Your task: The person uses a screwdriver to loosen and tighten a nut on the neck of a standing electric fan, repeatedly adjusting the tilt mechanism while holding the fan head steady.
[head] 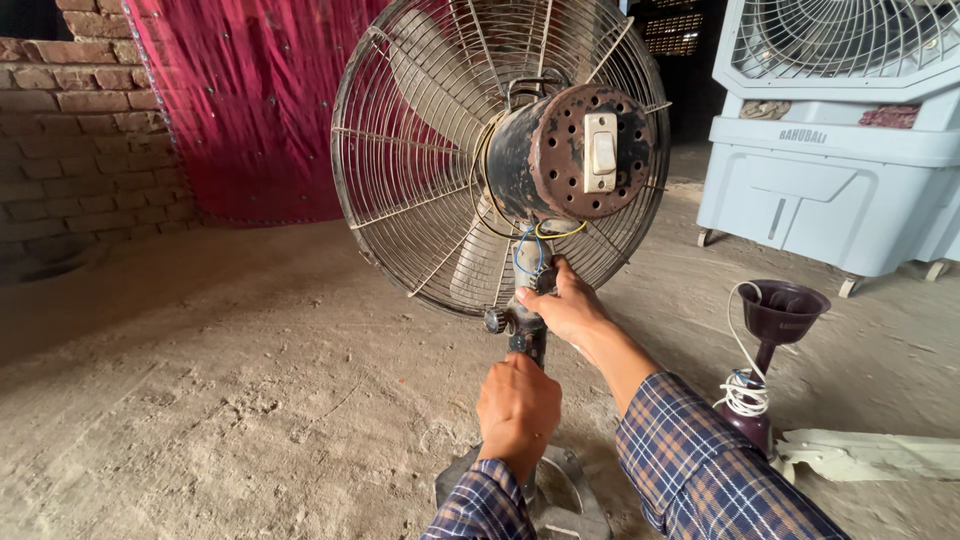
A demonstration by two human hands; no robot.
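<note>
While a brick wall (70, 120) is standing at the far left with a red cloth (250, 100) hanging just beside it, the dusty dirt floor (200, 400) is spreading out below both and running toward the middle of the view. There a pedestal fan (500, 150) is standing upright, its rusty wire cage (400, 170) facing away and its dark, rust-spotted motor housing (570, 150) facing the camera, with a pale switch (600, 152) sitting on the back of it. Blue and yellow wires (535, 245) are hanging loose under the housing. The left hand (517, 405) is wrapping shut around the fan's pole (530, 340), low down, just above the round metal base (570, 495) that is resting on the floor. Slightly to the right and higher, the right hand (570, 305) is reaching up to the neck joint beneath the motor, its fingers curling closed on the fitting there, touching it near a small black knob (494, 321) that is sticking out to the left of the pole; what exactly the fingers are pinching I cannot tell. Both forearms are wearing blue plaid sleeves (700, 460). Further right, a dark purple stand part (775, 330) with a cup-shaped top is standing on the floor, white cord (742, 392) coiling around its stem, and a pale flat panel (870, 455) is lying just beside it. At the far right, well apart from the hands, a pale blue air cooler (830, 150) is standing on small feet.
</note>
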